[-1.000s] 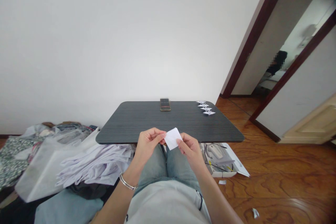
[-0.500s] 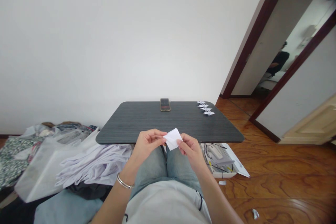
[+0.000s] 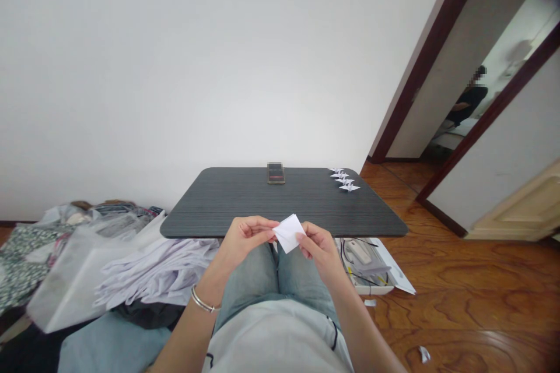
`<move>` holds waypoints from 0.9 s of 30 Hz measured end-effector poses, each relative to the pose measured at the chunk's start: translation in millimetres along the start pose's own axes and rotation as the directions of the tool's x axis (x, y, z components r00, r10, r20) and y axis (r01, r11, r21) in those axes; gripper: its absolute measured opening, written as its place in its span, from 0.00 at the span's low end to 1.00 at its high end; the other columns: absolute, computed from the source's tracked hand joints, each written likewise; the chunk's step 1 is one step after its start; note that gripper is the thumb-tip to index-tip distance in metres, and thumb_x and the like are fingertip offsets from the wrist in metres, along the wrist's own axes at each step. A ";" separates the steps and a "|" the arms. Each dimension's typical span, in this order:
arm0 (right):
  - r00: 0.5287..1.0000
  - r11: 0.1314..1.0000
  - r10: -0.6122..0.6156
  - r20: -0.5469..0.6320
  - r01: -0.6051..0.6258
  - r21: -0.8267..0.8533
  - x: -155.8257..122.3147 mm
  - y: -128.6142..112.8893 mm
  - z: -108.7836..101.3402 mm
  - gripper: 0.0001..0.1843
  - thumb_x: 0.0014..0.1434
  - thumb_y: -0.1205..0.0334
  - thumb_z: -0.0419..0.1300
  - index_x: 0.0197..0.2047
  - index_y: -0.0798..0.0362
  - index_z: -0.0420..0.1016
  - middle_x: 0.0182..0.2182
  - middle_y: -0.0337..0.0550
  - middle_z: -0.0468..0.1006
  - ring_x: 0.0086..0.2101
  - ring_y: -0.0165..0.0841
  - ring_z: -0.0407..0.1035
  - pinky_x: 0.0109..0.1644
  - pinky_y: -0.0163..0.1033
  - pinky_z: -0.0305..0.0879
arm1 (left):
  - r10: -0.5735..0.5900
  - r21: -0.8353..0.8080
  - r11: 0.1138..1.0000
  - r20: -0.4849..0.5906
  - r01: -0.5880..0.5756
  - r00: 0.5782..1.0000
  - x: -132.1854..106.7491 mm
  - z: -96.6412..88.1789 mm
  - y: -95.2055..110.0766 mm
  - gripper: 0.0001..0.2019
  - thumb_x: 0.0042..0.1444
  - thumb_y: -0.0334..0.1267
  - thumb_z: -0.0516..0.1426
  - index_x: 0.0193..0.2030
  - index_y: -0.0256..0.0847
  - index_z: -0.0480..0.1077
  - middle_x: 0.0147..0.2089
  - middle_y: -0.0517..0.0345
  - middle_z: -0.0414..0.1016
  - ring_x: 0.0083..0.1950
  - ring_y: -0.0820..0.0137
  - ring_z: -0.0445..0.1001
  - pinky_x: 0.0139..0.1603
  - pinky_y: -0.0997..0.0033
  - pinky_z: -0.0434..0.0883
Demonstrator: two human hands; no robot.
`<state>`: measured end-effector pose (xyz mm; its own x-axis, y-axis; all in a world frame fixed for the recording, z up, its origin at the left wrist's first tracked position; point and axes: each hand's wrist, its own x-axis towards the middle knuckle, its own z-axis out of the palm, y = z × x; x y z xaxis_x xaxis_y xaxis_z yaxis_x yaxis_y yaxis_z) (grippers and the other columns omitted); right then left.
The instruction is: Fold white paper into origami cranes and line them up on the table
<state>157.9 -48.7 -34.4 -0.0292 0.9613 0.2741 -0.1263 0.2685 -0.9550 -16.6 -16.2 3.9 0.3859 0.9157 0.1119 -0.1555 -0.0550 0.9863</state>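
Observation:
A small folded square of white paper (image 3: 289, 233) is held between my two hands, just past the near edge of the dark table (image 3: 245, 201) and above my lap. My left hand (image 3: 248, 239) pinches its left corner between thumb and fingers. On the opposite side, my right hand (image 3: 318, 245) grips the right corner, the thumb lying on the paper's face. Several white paper cranes (image 3: 349, 187) stand in a row at the table's far right.
A phone (image 3: 276, 173) lies at the table's back edge by the wall. Piled clothes (image 3: 161, 271) are at the left. Under the table's right side sits a white box (image 3: 370, 288) with cables. Paper scraps (image 3: 424, 354) lie on the floor. A person (image 3: 470, 102) is beyond the doorway.
The view has shifted very slightly. Both hands keep their hold on the folded paper, with hardly any visible movement.

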 end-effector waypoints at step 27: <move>0.988 0.997 -0.066 -0.138 0.071 0.037 -0.7 1.1 7.7 0.14 0.53 0.56 0.60 0.41 0.51 0.66 0.19 0.31 0.66 0.17 0.25 0.60 0.19 0.30 0.52 | 0.074 0.022 0.997 -0.135 -0.072 0.988 1.7 9.2 -3.9 0.09 0.40 0.38 0.65 0.28 0.34 0.76 0.24 0.55 0.77 0.25 0.72 0.73 0.30 0.73 0.71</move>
<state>150.2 -49.6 -34.8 0.1168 0.9409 0.3178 -0.1646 0.3339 -0.9281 -7.0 -18.1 1.3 0.2472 0.9544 0.1674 -0.1627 -0.1295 0.9781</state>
